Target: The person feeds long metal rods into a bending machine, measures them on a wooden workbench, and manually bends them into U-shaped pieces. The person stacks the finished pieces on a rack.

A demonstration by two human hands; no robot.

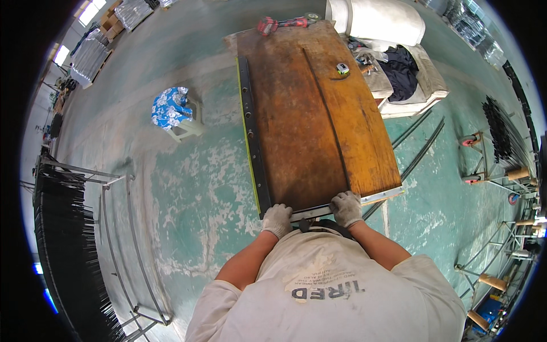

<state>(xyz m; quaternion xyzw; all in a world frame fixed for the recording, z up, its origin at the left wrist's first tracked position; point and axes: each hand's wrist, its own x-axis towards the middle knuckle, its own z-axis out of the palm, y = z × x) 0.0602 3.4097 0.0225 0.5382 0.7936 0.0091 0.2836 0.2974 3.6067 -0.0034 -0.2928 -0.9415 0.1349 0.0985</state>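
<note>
My left hand (pixel 278 220), in a pale work glove, is closed at the near left corner of the worn brown table (pixel 293 142). My right hand (pixel 346 208), gloved alike, is closed farther right on the same edge. A thin dark strip (pixel 311 210) runs along this edge between the hands, and the fingers of both curl over it. Just below it shows a light metal rail (pixel 310 215). Along the table's left side lies a long black bar with holes (pixel 250 131), its near end by my left hand. My palms hide the exact grip.
A red power tool (pixel 279 24) lies at the table's far end, and a tape measure (pixel 342 69) near its right side. A stool with a blue flowered cover (pixel 171 108) stands left. Right are a padded bench with dark cloth (pixel 400 71) and long dark bars (pixel 424 145) below.
</note>
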